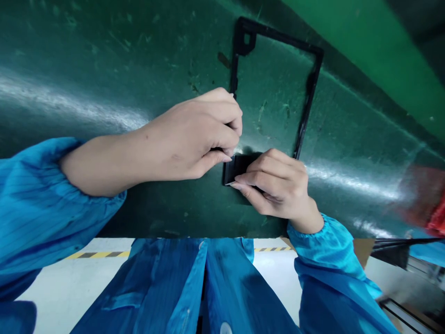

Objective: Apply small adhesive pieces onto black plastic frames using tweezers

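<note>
A thin black rectangular frame [309,106] lies on the green work surface, with a cut-out tab at its far left corner. My left hand [194,134] is closed in a pinch by the frame's near left corner; whatever its fingertips hold is hidden. My right hand [278,183] pinches the near side of the frame, thumb below and fingers above, covering the near right corner. Between the two hands shows a flat dark strip [239,164] on that near side, with a thin pale edge by the right thumb. Whether the strip is a separate piece, I cannot tell.
The scuffed green work surface [156,208] ends in front of my blue-clad body. A raised bright green band [382,60] runs along the far right. Something red [438,215] sits at the right edge. Yellow-and-black tape [100,254] marks the floor below.
</note>
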### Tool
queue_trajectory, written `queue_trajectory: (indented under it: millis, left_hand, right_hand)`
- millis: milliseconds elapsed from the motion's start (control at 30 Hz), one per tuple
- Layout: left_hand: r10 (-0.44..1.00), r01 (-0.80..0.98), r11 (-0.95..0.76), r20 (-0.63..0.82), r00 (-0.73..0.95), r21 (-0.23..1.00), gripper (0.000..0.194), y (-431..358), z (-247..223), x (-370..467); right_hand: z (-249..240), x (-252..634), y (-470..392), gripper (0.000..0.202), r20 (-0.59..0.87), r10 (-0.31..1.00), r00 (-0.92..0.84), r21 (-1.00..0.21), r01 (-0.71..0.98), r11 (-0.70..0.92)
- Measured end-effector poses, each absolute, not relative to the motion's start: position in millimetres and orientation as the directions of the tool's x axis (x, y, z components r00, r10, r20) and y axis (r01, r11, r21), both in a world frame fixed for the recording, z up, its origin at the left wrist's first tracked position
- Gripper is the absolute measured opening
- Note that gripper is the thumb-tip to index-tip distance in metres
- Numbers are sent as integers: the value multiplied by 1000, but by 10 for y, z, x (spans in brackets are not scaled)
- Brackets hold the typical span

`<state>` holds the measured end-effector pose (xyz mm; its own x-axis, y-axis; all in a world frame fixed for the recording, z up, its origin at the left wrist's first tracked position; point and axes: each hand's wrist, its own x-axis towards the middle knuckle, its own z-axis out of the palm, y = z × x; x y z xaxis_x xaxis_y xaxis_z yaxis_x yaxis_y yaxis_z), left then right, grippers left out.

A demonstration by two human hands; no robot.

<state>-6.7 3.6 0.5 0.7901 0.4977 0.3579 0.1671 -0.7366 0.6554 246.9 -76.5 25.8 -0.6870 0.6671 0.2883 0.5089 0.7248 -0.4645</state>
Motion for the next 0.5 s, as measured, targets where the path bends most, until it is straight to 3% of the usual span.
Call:
queue_trajectory:
  millis: [500]
  left_hand:
    - [538,171,-706,364,760,687,20,17,1,-52]
  right_hand:
    - [245,2437,-786,8,300,694,-655,-431,556,711]
